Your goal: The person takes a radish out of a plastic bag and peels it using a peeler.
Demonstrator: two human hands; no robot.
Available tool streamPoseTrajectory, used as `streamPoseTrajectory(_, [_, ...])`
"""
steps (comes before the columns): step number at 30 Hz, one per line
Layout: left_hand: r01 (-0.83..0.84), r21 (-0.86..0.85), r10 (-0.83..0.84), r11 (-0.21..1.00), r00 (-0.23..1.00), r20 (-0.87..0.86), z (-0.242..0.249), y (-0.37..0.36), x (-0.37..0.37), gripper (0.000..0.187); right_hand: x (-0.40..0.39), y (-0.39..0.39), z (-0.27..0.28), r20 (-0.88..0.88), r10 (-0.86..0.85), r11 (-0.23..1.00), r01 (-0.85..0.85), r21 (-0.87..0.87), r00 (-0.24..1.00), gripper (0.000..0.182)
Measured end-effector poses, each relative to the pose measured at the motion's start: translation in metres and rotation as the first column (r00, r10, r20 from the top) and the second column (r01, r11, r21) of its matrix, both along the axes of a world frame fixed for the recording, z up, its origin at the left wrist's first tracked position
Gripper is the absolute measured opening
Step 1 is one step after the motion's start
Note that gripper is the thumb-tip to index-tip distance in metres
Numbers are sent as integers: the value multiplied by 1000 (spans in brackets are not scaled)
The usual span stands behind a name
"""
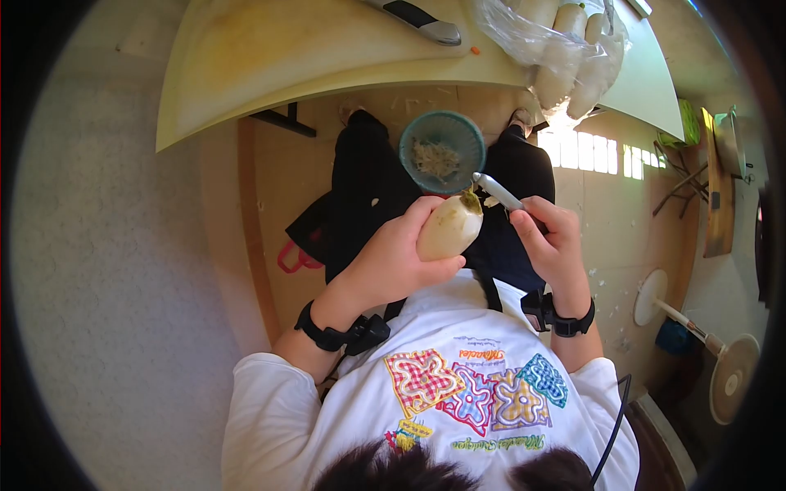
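The left hand (pixel 389 254) was wrapped round a radish (pixel 446 239) above the lap, thumb and fingers on opposite sides, apparently to steady it while leaving the green stub end bare. The right hand (pixel 557 237) was closed on a peeler (pixel 506 196), its tip just beside that end; whether they touched, I could not tell. The basket (pixel 468 135) stood between the legs, seemingly to catch scraps, and pale shreds (pixel 434 159) lay inside. More radishes sat bagged in plastic (pixel 528 37) on the table (pixel 270 61), likely within reach.
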State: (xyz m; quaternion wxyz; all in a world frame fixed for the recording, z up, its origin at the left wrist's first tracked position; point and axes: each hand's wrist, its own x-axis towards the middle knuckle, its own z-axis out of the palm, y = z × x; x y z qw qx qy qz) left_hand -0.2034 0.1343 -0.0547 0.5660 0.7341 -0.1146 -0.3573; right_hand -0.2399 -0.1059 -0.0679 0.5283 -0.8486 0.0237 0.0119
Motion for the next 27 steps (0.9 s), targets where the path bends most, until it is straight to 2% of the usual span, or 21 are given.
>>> streamPoseTrajectory(5, [-41,-26,42,999,999,15,-8,-1,-1,56,-4,3,6,10,64,993,-65,94,998,19])
streamPoseTrajectory(6, [-39,-28,40,999,999,15,-10,-1,-1,56,-4,5,9,10,62,994,-63,93,998,19])
streamPoseTrajectory(8, [-61,11,59,998,987,150,-13,-2,-2,59,-4,9,16,9,165,985,-165,58,986,19])
streamPoseTrajectory(12, [-73,29,68,997,985,159,-14,-3,-1,58,-2,16,20,-32,233,972,-232,19,972,19])
streamPoseTrajectory(15, [-93,1,92,996,985,145,-14,-3,-2,58,-1,20,17,-21,241,969,-242,-41,970,20])
streamPoseTrajectory(17, [-57,49,55,997,997,55,-6,-3,1,58,0,20,17,-33,245,968,-246,-50,969,21])
streamPoseTrajectory(21, [-74,44,71,996,996,58,-6,-2,-1,58,0,22,17,-45,253,962,-256,-99,967,21])
streamPoseTrajectory(23, [-109,43,102,993,985,136,-9,-3,-3,59,0,23,15,-21,248,963,-249,-108,969,21])
streamPoseTrajectory(27, [-92,81,83,992,990,112,-5,-2,-2,58,-2,25,13,16,235,964,-231,-131,972,22])
